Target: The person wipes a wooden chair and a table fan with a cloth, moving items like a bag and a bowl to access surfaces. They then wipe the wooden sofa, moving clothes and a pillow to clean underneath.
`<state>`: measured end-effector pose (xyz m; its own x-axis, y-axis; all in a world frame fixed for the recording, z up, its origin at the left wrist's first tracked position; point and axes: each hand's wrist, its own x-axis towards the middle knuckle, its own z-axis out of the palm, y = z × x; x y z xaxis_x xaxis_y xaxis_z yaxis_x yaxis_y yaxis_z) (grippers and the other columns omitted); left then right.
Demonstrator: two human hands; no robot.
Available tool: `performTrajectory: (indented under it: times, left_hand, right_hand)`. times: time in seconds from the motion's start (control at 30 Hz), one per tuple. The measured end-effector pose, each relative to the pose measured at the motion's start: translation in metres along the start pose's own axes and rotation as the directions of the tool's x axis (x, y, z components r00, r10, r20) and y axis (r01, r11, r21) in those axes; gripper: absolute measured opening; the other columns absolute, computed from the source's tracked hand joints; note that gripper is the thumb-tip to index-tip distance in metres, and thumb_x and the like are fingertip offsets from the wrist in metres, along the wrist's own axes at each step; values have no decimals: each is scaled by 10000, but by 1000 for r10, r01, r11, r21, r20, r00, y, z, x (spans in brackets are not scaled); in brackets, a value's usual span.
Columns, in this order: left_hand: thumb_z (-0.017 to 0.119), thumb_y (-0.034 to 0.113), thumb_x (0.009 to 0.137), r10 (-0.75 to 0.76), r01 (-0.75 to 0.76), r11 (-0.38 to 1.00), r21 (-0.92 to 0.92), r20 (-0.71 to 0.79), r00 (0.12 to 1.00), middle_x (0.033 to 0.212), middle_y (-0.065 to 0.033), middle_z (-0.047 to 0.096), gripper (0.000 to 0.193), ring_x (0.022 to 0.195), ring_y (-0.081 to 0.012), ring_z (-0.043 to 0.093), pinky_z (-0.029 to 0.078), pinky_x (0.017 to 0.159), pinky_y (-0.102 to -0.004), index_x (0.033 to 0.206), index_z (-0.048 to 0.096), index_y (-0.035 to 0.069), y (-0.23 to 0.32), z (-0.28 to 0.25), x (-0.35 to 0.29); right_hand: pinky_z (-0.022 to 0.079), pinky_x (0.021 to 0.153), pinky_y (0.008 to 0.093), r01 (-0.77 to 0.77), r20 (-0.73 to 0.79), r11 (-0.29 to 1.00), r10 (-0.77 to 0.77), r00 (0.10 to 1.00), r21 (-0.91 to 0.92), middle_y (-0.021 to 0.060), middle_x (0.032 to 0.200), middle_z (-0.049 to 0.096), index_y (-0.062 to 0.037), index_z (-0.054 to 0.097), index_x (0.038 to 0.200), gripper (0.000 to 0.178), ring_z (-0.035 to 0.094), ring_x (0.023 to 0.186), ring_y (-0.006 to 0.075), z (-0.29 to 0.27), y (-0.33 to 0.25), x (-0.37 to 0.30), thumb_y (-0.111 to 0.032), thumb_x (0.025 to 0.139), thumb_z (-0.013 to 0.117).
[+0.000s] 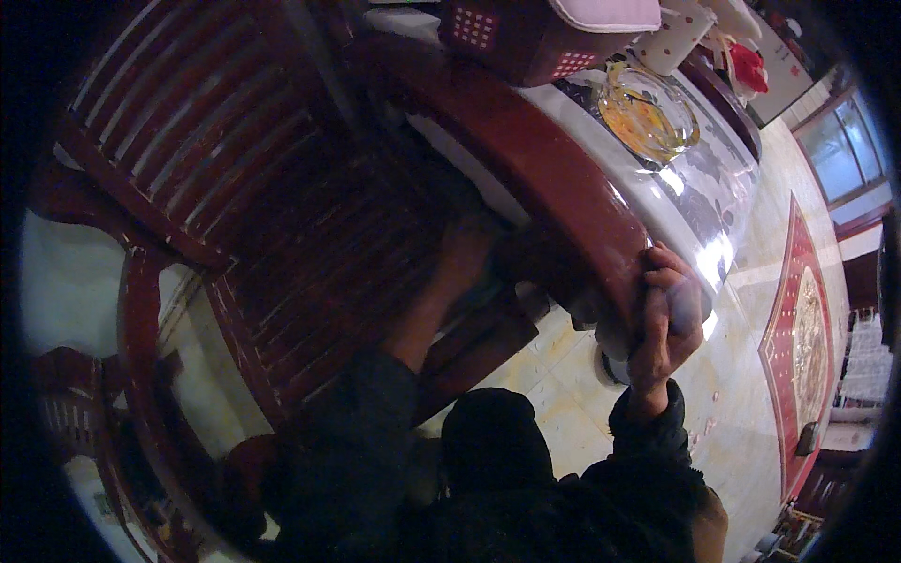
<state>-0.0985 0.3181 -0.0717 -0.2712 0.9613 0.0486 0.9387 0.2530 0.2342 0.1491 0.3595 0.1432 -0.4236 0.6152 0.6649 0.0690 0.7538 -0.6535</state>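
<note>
My left hand (465,253) reaches down in shadow over the slatted seat of a dark red wooden bench (310,235), below the table's edge. Its fingers are lost in the dark. A dim greenish patch (483,289), perhaps cloth, shows beside it; I cannot tell whether the hand holds it. On the right, my right hand (668,305) is closed around the near end of the table's thick, rounded red wooden edge (554,159), with its fingers bent over the top.
On the table's shiny clear cover (699,202) stand an amber-tinted glass bowl (648,113) and a dark basket (511,42) with a pink lid. A wooden armrest (141,310) rises at the left. A red patterned mat (802,347) lies on the tiled floor (741,375).
</note>
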Motion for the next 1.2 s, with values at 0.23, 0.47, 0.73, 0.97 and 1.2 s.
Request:
performTrajectory:
  times: [0.23,0.47,0.73,0.97,1.2]
  left_hand:
    - [548,187,849,19,-10,1000,28,-311,950,1209,-197,608,269,1297,-446,430,333,1044,-613,1023,709,61,-1,22,-53]
    - [536,270,932,62,-161,951,-266,-346,936,1185,-168,603,286,1227,-397,472,365,1024,-512,989,708,49,69,-72,-147]
    - [413,471,1021,-66,40,210,-977,27,997,1228,-118,608,523,1165,-266,541,374,1024,-342,1241,594,32,99,-107,-172]
    - [384,430,1045,-224,152,184,-971,109,968,1161,-86,657,502,1125,-212,574,386,1045,-345,1189,628,15,77,-73,-196]
    - [484,292,1036,-265,232,111,-966,197,944,1106,-67,676,340,1043,-163,606,466,945,-318,1139,654,16,80,-51,-228]
  right_hand:
    - [407,1028,436,90,-79,990,-99,992,-113,215,1149,640,9,612,965,108,577,1142,363,9,5,-6,-11,893,533]
    - [521,807,402,380,443,915,-401,802,139,128,1062,603,-66,592,1120,316,620,910,300,36,-1,-128,-48,819,688]
    - [454,903,326,-702,292,598,642,709,387,92,1207,543,-28,455,1288,419,521,1081,176,64,29,-151,-153,931,634]
    - [430,966,359,-573,105,782,567,817,244,115,1239,580,3,550,1249,440,531,1117,231,104,73,-114,-263,916,663]
    - [462,942,374,-338,268,802,509,818,-492,182,1218,615,-19,573,1226,472,568,1140,254,98,176,-151,-273,849,698]
